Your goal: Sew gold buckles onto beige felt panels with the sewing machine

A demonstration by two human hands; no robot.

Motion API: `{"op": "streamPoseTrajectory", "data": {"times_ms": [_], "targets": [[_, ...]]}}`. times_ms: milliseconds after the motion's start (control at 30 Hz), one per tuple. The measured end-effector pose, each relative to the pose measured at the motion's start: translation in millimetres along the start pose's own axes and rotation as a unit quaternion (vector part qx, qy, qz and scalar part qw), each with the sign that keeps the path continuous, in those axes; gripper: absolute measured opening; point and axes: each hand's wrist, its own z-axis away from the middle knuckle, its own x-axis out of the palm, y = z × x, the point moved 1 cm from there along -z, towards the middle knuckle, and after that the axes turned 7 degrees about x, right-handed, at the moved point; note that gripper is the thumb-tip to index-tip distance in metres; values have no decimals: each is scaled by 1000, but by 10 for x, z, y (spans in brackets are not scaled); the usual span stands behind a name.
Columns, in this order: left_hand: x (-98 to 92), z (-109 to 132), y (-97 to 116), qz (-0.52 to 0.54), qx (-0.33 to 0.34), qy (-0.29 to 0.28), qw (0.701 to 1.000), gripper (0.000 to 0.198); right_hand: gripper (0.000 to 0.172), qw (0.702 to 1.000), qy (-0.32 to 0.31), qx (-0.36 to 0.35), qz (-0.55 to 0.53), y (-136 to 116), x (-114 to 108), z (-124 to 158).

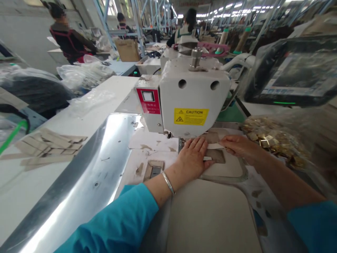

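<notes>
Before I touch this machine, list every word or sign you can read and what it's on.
"CAUTION", with two warning triangles: yellow label on the sewing machine head; smaller print unreadable.
"EMERGENCY STOP", faint but apparently so: red switch panel; characters above it too blurred.
Control screen: text too blurred to read.

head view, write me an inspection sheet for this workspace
surface: white table, shiny metal plate left of the machine
work: beige panel in front, pale strip near the machine
clutter: loose beige pieces at left, gold buckles at right
hands: left hand laid flat before the machine; right hand at the pale strip's end, grip unclear
cables: thin cable right of the machine
surroundings: people beyond, screen upper right
</notes>
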Motion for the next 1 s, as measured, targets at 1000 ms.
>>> {"op": "streamPoseTrajectory", "data": {"times_ms": [1000], "targets": [[-100, 154, 144, -12, -100, -43, 994, 78, 35, 995, -59, 67, 36, -119, 69, -46]]}}
